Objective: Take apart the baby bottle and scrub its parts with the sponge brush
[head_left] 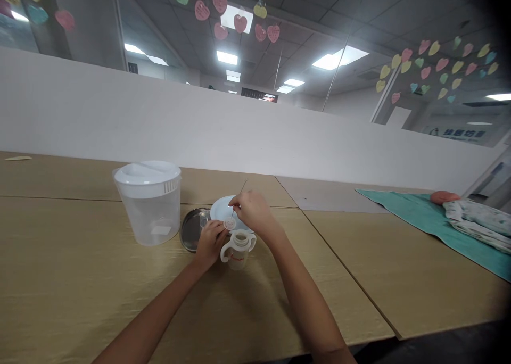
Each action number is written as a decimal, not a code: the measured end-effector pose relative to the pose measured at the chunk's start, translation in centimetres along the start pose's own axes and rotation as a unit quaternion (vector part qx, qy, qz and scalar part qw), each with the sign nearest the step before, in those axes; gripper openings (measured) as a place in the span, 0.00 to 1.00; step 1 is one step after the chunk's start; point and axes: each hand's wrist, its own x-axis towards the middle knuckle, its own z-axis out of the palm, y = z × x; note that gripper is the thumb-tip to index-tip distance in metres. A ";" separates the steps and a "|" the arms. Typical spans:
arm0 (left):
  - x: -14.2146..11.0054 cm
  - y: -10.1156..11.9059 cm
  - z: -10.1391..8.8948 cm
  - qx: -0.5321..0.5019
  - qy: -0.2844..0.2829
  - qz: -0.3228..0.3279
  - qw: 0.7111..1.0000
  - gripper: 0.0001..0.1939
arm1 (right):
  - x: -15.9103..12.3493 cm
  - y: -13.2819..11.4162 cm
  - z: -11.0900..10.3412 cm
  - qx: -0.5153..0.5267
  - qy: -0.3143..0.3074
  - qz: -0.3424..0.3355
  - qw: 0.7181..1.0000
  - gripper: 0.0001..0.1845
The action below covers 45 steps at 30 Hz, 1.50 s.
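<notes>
My left hand point(211, 242) is closed on a small clear round piece point(229, 223), perhaps a bottle nipple or ring. A thin wire-like brush point(244, 186) is pinched in my right hand point(252, 209), slanting down with its lower end at the round piece. Its tip is too small to make out. Just below my hands stands an open-necked, two-handled baby bottle point(238, 256) with red print, upright on the table. Behind the hands lie a pale blue plate point(219, 208) and a dark metal tray point(189, 229). A small clear item point(205, 217) shows in the tray beside my left hand.
A clear plastic bucket point(154, 215) with a white lid stands left of the tray. At the far right, a green cloth point(415, 215) bears folded patterned fabric point(481, 223) and a reddish object point(444, 197). A white partition wall point(199, 132) borders the wooden table point(99, 279).
</notes>
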 end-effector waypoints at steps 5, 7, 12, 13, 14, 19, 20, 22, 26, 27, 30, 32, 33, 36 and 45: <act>0.0 0.0 0.0 -0.006 -0.001 0.001 1.000 0.15 | -0.3 -0.1 -0.2 0.029 0.006 -0.017 0.999 0.15; 0.0 0.1 -0.1 -0.008 -0.007 0.002 1.000 0.15 | -0.4 -0.1 -0.2 0.040 0.006 -0.021 0.999 0.14; 0.0 0.2 -0.2 -0.018 -0.009 -0.006 1.000 0.15 | -0.3 0.0 -0.2 0.039 -0.002 -0.015 0.999 0.14; 0.0 0.2 -0.2 -0.018 -0.009 -0.007 1.000 0.15 | -0.2 0.1 -0.2 0.033 -0.001 -0.011 0.999 0.14; 0.0 0.2 -0.2 -0.018 -0.009 -0.007 1.000 0.15 | -0.2 0.1 -0.1 0.027 0.001 -0.008 1.000 0.15; 0.1 0.4 -0.3 -0.014 -0.005 0.001 1.000 0.16 | -0.1 0.3 0.0 0.007 0.007 0.002 1.000 0.15; 0.1 0.4 -0.3 -0.015 -0.005 0.001 1.000 0.16 | -0.2 0.3 -0.1 0.008 0.006 0.002 1.000 0.15; 0.1 0.4 -0.3 -0.018 -0.003 0.000 1.000 0.16 | -0.2 0.2 -0.1 0.019 0.008 -0.004 1.000 0.15; 0.1 0.3 -0.3 -0.022 -0.002 0.000 1.000 0.15 | -0.2 0.1 -0.2 0.050 -0.006 -0.021 0.999 0.14; 0.0 0.3 -0.2 -0.020 -0.005 -0.001 1.000 0.15 | -0.2 0.1 -0.2 0.049 -0.006 -0.017 0.999 0.14; 0.0 0.2 -0.2 -0.017 -0.013 -0.008 1.000 0.15 | -0.2 0.2 -0.1 0.033 0.009 0.000 0.999 0.14; 0.0 0.2 -0.2 -0.022 -0.009 -0.008 1.000 0.14 | -0.3 0.2 -0.1 0.033 0.009 -0.005 0.999 0.13; 0.0 0.2 -0.2 -0.024 -0.006 -0.007 1.000 0.14 | -0.3 0.2 -0.1 0.036 0.005 -0.011 0.999 0.13; 0.0 0.3 -0.3 -0.024 -0.003 -0.003 1.000 0.14 | -0.5 0.2 -0.2 0.035 0.002 -0.017 0.999 0.13; 0.0 0.4 -0.3 -0.018 0.000 -0.007 1.000 0.15 | -0.1 0.2 0.1 0.029 0.014 -0.012 0.999 0.14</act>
